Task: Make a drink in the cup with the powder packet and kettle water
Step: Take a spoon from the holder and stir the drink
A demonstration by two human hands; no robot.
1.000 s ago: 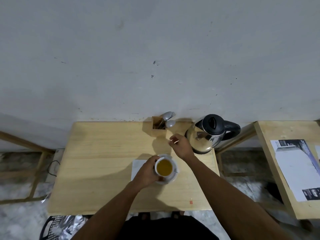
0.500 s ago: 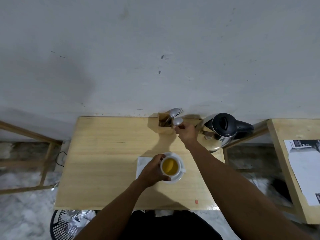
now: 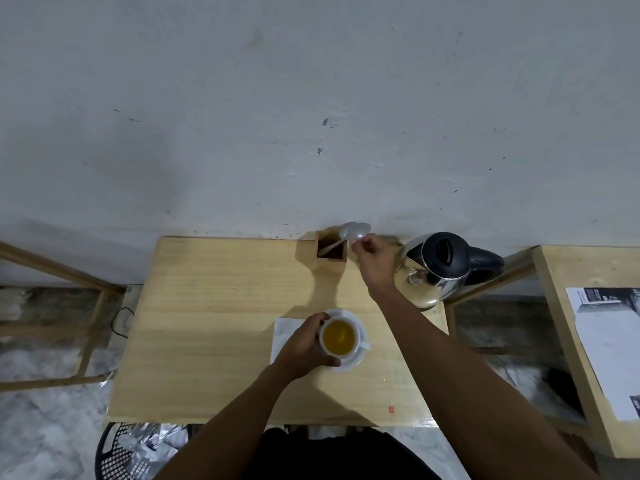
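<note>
Pale wooden surface (image 3: 214,323) stood against a grey wall. White cup (image 3: 338,338), filled with yellow liquid, sat on a saucer (image 3: 358,358) near the front centre, partly over a white napkin (image 3: 281,332). Left hand (image 3: 304,346) had its grip closed around the cup. Right hand (image 3: 375,261) had its grip pinched on a spoon (image 3: 358,232) just above the wooden holder (image 3: 331,252). Steel kettle (image 3: 438,268) stood beside it, at the right edge.

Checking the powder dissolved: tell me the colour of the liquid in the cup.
Amber-yellow liquid fills the white cup, seen clearly in the head view.
</note>
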